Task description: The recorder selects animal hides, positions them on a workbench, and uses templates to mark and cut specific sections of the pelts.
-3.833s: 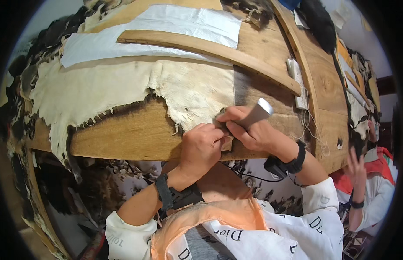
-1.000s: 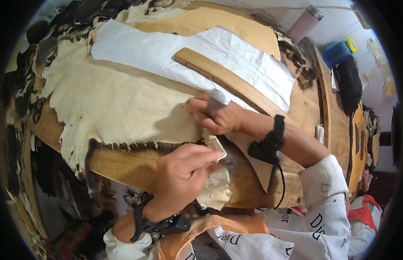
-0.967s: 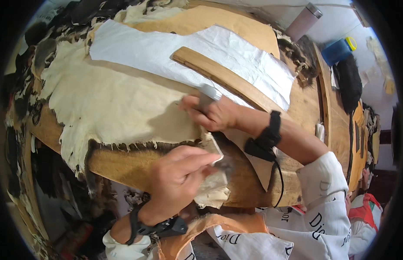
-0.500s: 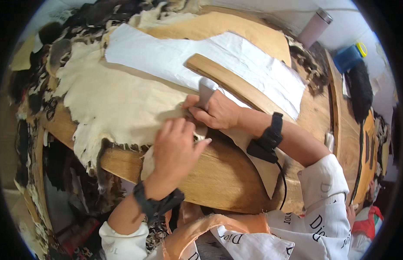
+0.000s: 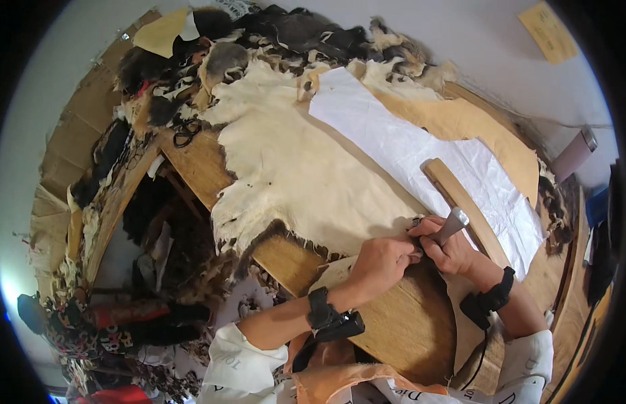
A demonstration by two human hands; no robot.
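A pale hide (image 5: 313, 175) with ragged edges and dark fur along its border lies spread on a wooden work board (image 5: 393, 330). My right hand (image 5: 449, 252) is closed round the grey, round-ended handle of a tool (image 5: 453, 223); its working end is hidden by my fingers. Close beside it, my left hand (image 5: 377, 269) is closed, its fingertips pinching the near right edge of the hide. Both hands almost touch. A white paper-like sheet (image 5: 393, 138) lies past the hide, with a wooden strip (image 5: 464, 209) resting on it.
A tan sheet (image 5: 488, 128) lies under the white one. Dark fur scraps (image 5: 299, 34) heap along the far side. Black-handled scissors (image 5: 186, 133) lie left of the hide. A pink flask (image 5: 574, 155) stands at the far right. Past the board's left edge, a gap opens downward.
My left hand has come over beside the right hand and closed at the hide's edge. The view has swung left, so everything sits further right. The tool stays in my right hand.
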